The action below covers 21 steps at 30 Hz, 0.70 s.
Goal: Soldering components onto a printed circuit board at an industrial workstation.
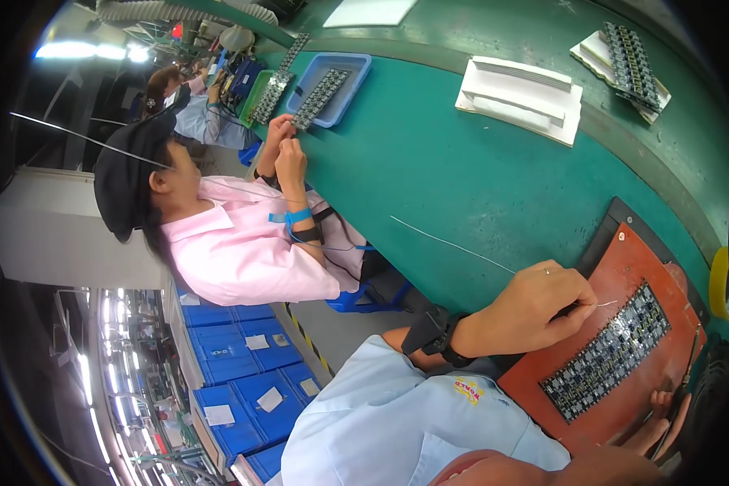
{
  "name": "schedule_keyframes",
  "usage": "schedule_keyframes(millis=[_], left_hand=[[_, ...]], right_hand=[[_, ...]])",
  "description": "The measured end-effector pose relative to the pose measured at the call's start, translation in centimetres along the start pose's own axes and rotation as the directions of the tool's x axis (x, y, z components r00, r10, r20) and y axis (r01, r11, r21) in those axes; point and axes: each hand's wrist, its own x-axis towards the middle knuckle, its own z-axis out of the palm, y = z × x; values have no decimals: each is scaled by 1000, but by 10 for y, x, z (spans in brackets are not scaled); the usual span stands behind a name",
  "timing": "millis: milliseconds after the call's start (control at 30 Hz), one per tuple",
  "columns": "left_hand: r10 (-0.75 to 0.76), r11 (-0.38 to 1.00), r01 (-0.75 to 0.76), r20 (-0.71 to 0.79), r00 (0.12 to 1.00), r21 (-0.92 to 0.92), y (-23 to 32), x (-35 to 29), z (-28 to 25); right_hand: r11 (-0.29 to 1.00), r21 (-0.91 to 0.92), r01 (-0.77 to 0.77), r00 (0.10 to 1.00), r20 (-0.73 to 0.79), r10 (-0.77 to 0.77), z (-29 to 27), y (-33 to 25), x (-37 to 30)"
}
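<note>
Pinching wire [452, 241], left hand [535, 312] fingers together near panel [611, 348], lower right of frame. Right hand [662, 421]: fingers clamped on tool [692, 360]. Panel inside mat [624, 259] edges; bench [429, 170] stretches up-left to blue tray [355, 79].

At four o'clock, the right hand [656, 428] lies partly in shadow, and the lower end of its thin tool [695, 350] is lost in darkness. Parts on the circuit board [611, 350] are too small to identify. At twelve, the upper edge crops a white sheet [369, 11].
</note>
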Motion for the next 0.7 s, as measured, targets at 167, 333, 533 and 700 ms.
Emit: schedule_keyframes(millis=[167,333,533,700], left_hand=[[-17,1000,17,-4,1000,17,1,-1,1],[-19,1000,19,-1,1000,21,0,0,-1],[-24,999,24,-1,1000,22,0,0,0],[-30,998,30,-3,1000,51,5,-3,-2]], right_hand=[[1000,0,31,999,24,-31,-5,6,0],[1000,-18,15,1000,11,-15,1,2,1],[1000,-23,17,999,44,-16,-4,7,2],[997,-43,-68,989,132,74,-26,25,4]])
